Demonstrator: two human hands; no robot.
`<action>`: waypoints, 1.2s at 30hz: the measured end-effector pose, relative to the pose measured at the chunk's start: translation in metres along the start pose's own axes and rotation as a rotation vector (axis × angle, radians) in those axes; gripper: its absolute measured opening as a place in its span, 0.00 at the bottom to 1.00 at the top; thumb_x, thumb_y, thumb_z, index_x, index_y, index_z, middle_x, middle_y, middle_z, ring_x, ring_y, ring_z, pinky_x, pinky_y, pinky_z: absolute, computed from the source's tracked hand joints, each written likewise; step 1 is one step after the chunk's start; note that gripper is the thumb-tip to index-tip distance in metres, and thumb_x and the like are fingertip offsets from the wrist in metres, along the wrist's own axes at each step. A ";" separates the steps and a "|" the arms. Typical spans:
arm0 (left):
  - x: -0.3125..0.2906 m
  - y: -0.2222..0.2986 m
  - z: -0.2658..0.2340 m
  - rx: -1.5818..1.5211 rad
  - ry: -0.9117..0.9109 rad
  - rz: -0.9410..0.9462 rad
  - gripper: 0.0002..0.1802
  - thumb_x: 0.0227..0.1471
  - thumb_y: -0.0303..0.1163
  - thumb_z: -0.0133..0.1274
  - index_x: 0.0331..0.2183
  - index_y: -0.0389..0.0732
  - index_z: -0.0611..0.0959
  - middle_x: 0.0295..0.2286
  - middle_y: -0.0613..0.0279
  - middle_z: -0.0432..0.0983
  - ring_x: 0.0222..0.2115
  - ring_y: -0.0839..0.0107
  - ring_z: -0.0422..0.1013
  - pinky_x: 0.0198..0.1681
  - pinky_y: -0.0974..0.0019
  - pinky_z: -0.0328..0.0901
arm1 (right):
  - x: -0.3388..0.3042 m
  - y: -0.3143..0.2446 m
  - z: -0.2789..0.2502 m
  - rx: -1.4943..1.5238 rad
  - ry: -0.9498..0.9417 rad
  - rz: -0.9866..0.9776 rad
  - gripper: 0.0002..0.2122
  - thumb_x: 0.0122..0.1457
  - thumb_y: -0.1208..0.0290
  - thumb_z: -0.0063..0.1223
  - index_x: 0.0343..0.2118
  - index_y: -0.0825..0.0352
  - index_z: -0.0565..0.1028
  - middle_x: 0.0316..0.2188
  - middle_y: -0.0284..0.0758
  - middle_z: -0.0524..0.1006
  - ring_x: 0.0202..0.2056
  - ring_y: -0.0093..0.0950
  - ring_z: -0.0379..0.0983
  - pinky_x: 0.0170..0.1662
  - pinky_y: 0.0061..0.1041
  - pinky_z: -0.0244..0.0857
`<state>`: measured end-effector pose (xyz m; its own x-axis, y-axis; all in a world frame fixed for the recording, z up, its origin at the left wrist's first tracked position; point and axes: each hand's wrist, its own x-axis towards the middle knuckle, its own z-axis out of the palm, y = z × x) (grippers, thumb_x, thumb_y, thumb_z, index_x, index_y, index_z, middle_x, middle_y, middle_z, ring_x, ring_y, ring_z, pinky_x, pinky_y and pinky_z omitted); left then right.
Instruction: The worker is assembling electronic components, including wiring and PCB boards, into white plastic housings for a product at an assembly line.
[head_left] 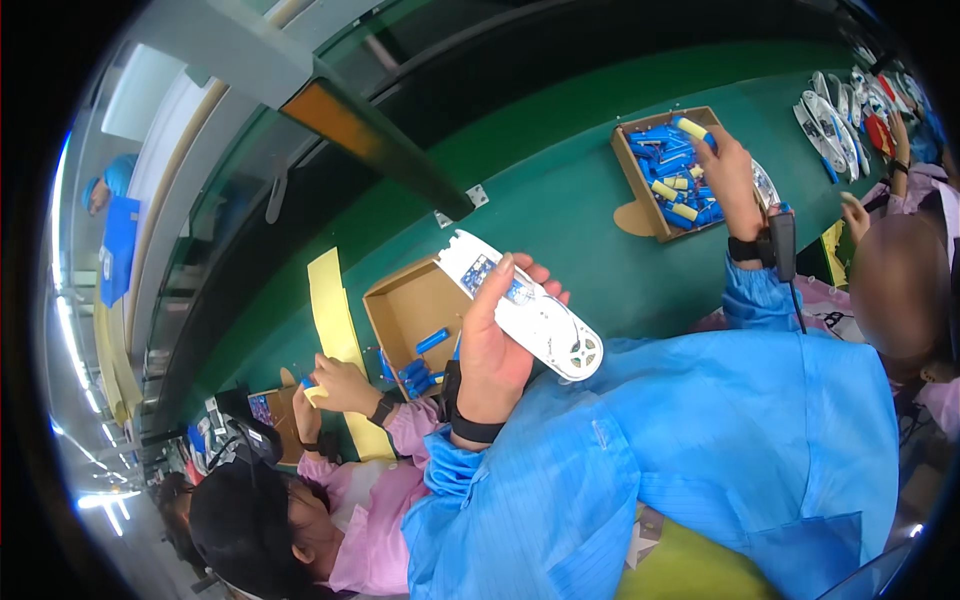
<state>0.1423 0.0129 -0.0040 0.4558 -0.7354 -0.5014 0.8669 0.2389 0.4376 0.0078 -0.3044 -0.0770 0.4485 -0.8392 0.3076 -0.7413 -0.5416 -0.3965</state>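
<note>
At centre, left hand (495, 345) grips white oblong housing (525, 308); at 2 o'clock, right hand (730, 175) reaches into cardboard box (640, 190) of blue cells (665, 150), grip state indeterminate.

Left hand (495, 345) clenched (right (728, 175) outstretched)

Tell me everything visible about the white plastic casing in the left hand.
The long white plastic casing has rounded ends, a blue circuit board set in its upper part and a round vented grille near its lower end. It lies tilted, upper end over the open cardboard box. The left hand grips its middle from below.
</note>
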 end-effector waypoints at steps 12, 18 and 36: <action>0.004 -0.011 0.013 0.309 0.011 0.360 0.24 0.49 0.31 0.56 0.47 0.34 0.70 0.36 0.55 0.73 0.30 0.68 0.73 0.35 0.64 0.70 | -0.088 -0.128 -0.042 1.257 -0.823 -0.217 0.11 0.57 0.68 0.53 0.37 0.71 0.76 0.28 0.30 0.74 0.31 0.14 0.68 0.33 0.16 0.63; 0.000 -0.010 0.010 0.364 0.068 0.414 0.17 0.48 0.27 0.57 0.40 0.33 0.73 0.31 0.56 0.73 0.31 0.68 0.72 0.35 0.65 0.69 | -0.099 -0.136 -0.047 1.385 -0.861 -0.194 0.14 0.57 0.72 0.53 0.46 0.69 0.72 0.33 0.33 0.75 0.33 0.18 0.71 0.36 0.17 0.66; 0.004 -0.034 0.015 0.390 0.017 0.319 0.18 0.48 0.22 0.52 0.44 0.34 0.71 0.36 0.56 0.73 0.39 0.66 0.71 0.44 0.65 0.66 | -0.106 -0.143 -0.036 1.588 -0.663 0.047 0.06 0.52 0.78 0.56 0.31 0.71 0.72 0.25 0.34 0.77 0.27 0.19 0.74 0.29 0.18 0.69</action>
<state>0.1115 -0.0077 -0.0096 0.6919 -0.6533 -0.3075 0.5451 0.1933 0.8158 0.0486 -0.1360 -0.0221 0.8593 -0.5088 0.0519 0.2389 0.3096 -0.9204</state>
